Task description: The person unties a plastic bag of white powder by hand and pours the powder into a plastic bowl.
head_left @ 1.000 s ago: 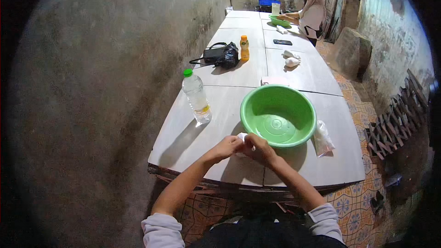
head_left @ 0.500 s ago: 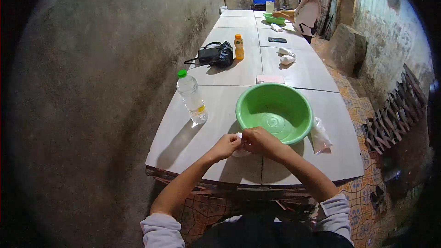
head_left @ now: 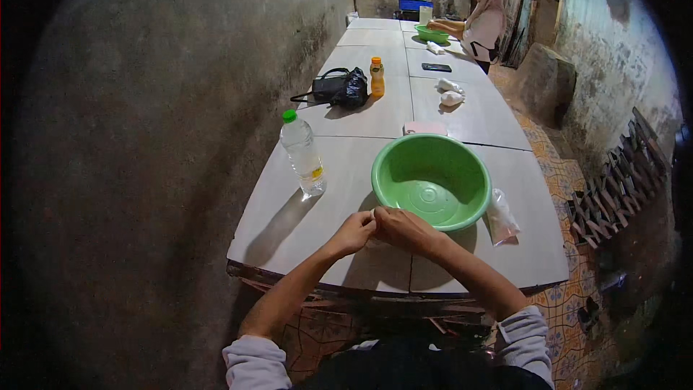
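Observation:
My left hand and my right hand meet at the near side of the table, fingers pinched together. Between them is a small white plastic bag, mostly covered by my fingers; only a bit of white shows. Just beyond my right hand stands a wide green basin, its inside bare. A clear plastic bag with white contents lies against the basin's right side. To the left, a clear water bottle with a green cap stands upright.
Farther along the tiled table are a pink item, a black bag, an orange bottle, white bundles and a phone. A co-worker handles another green basin at the far right.
My fingers have drawn closer over the white bag, and my right hand has shifted slightly left and down. Less of the bag shows now. The view has tilted a little.

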